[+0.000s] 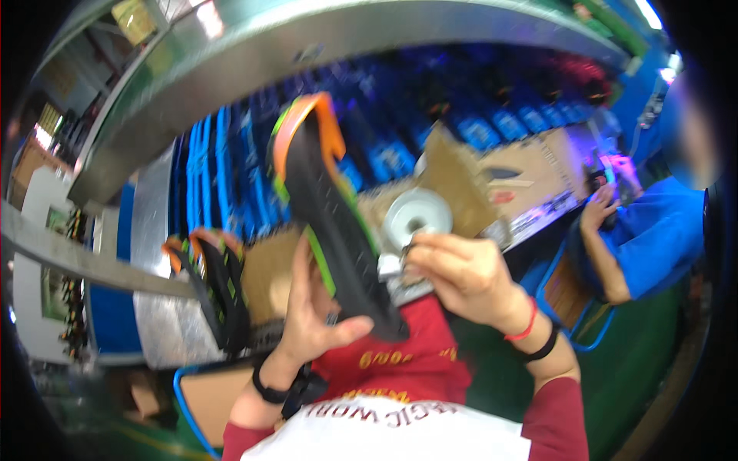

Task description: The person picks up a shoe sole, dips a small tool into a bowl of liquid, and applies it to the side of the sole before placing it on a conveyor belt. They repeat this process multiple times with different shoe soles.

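Observation:
My left hand (315, 307) is closed round the lower part of a long black piece (334, 230), its thumb along the near end. Bright green edging runs along this piece, and an orange loop-like part bends over its far end. It is held up and tilted, far end to the left. My right hand (461, 273) is closed in a pinch just right of the black piece, by a white roll (417, 217). Whatever small thing is between its fingertips cannot be made out. A small white object (390, 265) shows between the fingertips and the black piece.
Two or more similar black pieces (223, 292) stand on the metal bench at left. Behind are blue trays (223, 169) under a metal beam (369, 34). An open cardboard box (457, 180) stands beyond the roll. At right a co-worker in a blue sleeve (661, 238) reaches in.

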The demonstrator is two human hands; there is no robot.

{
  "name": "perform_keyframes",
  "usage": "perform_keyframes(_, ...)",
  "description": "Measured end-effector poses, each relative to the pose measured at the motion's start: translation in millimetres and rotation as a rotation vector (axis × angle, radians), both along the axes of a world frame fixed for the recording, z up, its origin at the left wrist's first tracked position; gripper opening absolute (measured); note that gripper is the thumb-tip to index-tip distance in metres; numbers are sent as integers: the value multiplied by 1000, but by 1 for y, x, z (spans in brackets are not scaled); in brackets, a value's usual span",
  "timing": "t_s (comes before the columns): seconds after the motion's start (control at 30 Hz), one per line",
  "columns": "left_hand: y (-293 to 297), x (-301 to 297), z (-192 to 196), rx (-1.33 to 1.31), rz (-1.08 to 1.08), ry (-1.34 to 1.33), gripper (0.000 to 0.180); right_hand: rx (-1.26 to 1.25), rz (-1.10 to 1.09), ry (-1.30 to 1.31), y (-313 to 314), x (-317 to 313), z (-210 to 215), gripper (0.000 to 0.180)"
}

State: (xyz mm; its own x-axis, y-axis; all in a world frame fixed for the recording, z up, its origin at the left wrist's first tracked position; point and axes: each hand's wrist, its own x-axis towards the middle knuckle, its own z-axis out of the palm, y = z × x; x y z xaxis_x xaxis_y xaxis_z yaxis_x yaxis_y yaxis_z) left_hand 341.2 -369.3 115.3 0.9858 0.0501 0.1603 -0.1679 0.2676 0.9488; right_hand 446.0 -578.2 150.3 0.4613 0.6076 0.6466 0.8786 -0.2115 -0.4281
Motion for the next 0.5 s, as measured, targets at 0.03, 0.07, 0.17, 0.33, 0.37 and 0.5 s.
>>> perform_keyframes(0.03, 0, 0, -2, -27, -36, 1, 119, 55, -27, 48, -7, 0, 0, 18)
perform_keyframes(0.07, -2, 4, -1, -52, -88, 4, 117, 111, -75, 93, -16, 2, 0, 16)
perform_keyframes(0.17, -17, 12, 5, -107, -241, -3, 113, 335, -241, 289, -55, -5, 3, 10)
perform_keyframes(0.33, -62, 29, 18, -324, -542, 53, 96, 663, -578, 440, -136, -33, -4, 8)
perform_keyframes(0.37, -71, 33, 21, -318, -551, 38, 96, 728, -622, 487, -150, -38, -6, 8)
perform_keyframes(0.5, -124, 61, 54, -409, -739, 152, 91, 822, -788, 553, -202, -51, -32, 14)
